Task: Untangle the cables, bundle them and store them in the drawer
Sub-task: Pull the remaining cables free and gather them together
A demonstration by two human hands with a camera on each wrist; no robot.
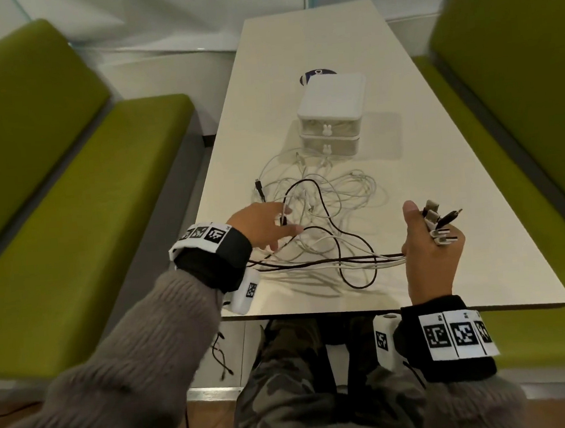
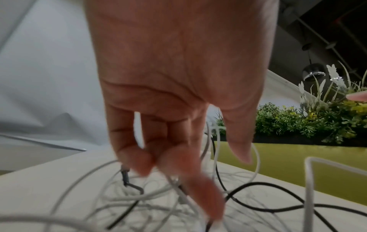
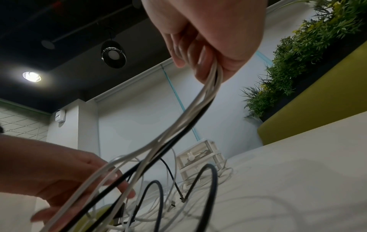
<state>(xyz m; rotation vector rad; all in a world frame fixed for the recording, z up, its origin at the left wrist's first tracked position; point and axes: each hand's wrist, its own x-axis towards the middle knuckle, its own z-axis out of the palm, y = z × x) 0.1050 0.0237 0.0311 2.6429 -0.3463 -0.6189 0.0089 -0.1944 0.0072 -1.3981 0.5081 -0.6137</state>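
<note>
Fingers, right: my right hand (image 1: 431, 253) grips several cable ends (image 1: 440, 222), curled tight.
Fingers, left: my left hand (image 1: 264, 226) spread loosely, touching the tangle (image 1: 327, 204).
Tangle: at 12 o'clock of both hands, on tabletop (image 1: 437, 156).

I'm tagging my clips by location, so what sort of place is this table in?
Probably a café or canteen booth: a long pale table sits between two green padded benches, a planter of greenery runs behind one bench back, and pendant lamps hang from a dark ceiling.
</note>
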